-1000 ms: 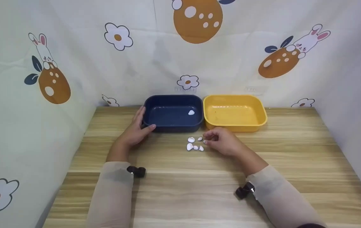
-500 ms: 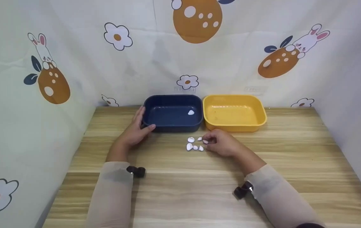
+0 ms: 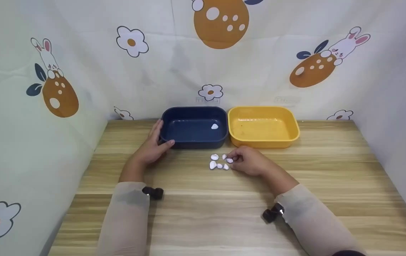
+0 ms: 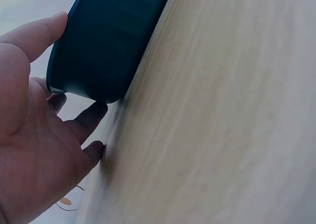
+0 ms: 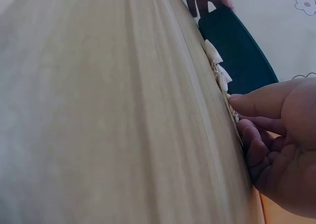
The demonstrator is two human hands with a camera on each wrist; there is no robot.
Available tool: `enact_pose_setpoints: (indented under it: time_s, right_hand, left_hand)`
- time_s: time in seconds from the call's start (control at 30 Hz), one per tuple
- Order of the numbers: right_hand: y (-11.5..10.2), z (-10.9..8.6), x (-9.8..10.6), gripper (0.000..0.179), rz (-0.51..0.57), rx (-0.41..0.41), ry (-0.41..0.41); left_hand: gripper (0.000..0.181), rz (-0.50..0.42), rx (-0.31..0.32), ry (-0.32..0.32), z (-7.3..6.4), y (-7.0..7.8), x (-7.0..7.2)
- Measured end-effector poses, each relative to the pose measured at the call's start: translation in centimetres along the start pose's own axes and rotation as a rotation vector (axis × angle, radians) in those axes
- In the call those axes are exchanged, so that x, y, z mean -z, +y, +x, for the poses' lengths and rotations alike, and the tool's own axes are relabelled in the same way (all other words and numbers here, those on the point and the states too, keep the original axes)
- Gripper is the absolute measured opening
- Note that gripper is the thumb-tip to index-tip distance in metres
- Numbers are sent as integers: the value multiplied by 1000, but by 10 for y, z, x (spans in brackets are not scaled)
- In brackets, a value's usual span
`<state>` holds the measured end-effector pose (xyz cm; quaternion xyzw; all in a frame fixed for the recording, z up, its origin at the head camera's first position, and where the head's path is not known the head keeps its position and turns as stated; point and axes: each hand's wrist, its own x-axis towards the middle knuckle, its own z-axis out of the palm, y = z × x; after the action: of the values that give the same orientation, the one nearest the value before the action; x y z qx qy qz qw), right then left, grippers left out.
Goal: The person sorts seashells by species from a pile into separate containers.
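Observation:
My left hand (image 3: 149, 147) rests spread at the near left corner of the dark blue plastic bin (image 3: 195, 145). Its thumb touches the front wall, and its fingers lie along the left side. In front of the bins, my right hand (image 3: 249, 161) pinches a small white seashell (image 3: 230, 160) between thumb and fingers, low over the table. Several other white shells (image 3: 213, 165) lie in a cluster just left of it. The right wrist view shows white shells (image 5: 223, 78) beside my thumb; the pinched one is partly hidden there. One white shell (image 3: 214, 126) lies inside the blue bin.
A yellow plastic bin (image 3: 263, 144) stands right beside the blue one, at the back of the wood-grain table (image 3: 203, 213). Behind and on both sides hangs a pale printed cloth (image 3: 167, 71). Each sleeve carries a small black camera (image 3: 153, 193) at the wrist.
My right hand has shifted slightly down and left with the pinched shell, bringing it close to the others. The left hand and both bins have stayed put.

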<state>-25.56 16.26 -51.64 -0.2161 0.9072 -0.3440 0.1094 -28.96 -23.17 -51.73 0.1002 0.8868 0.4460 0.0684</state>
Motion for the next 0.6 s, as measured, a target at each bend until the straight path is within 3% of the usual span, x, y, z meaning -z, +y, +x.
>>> enact_pose_setpoints:
  time_s: [0.3, 0.6]
  right_hand:
    - [-3, -2, 0, 18, 2, 7, -3]
    - [-3, -2, 3, 19, 2, 1, -16]
  left_hand:
    - [99, 4, -4, 5, 0, -1, 0]
    - [99, 7, 2, 3, 0, 0, 0]
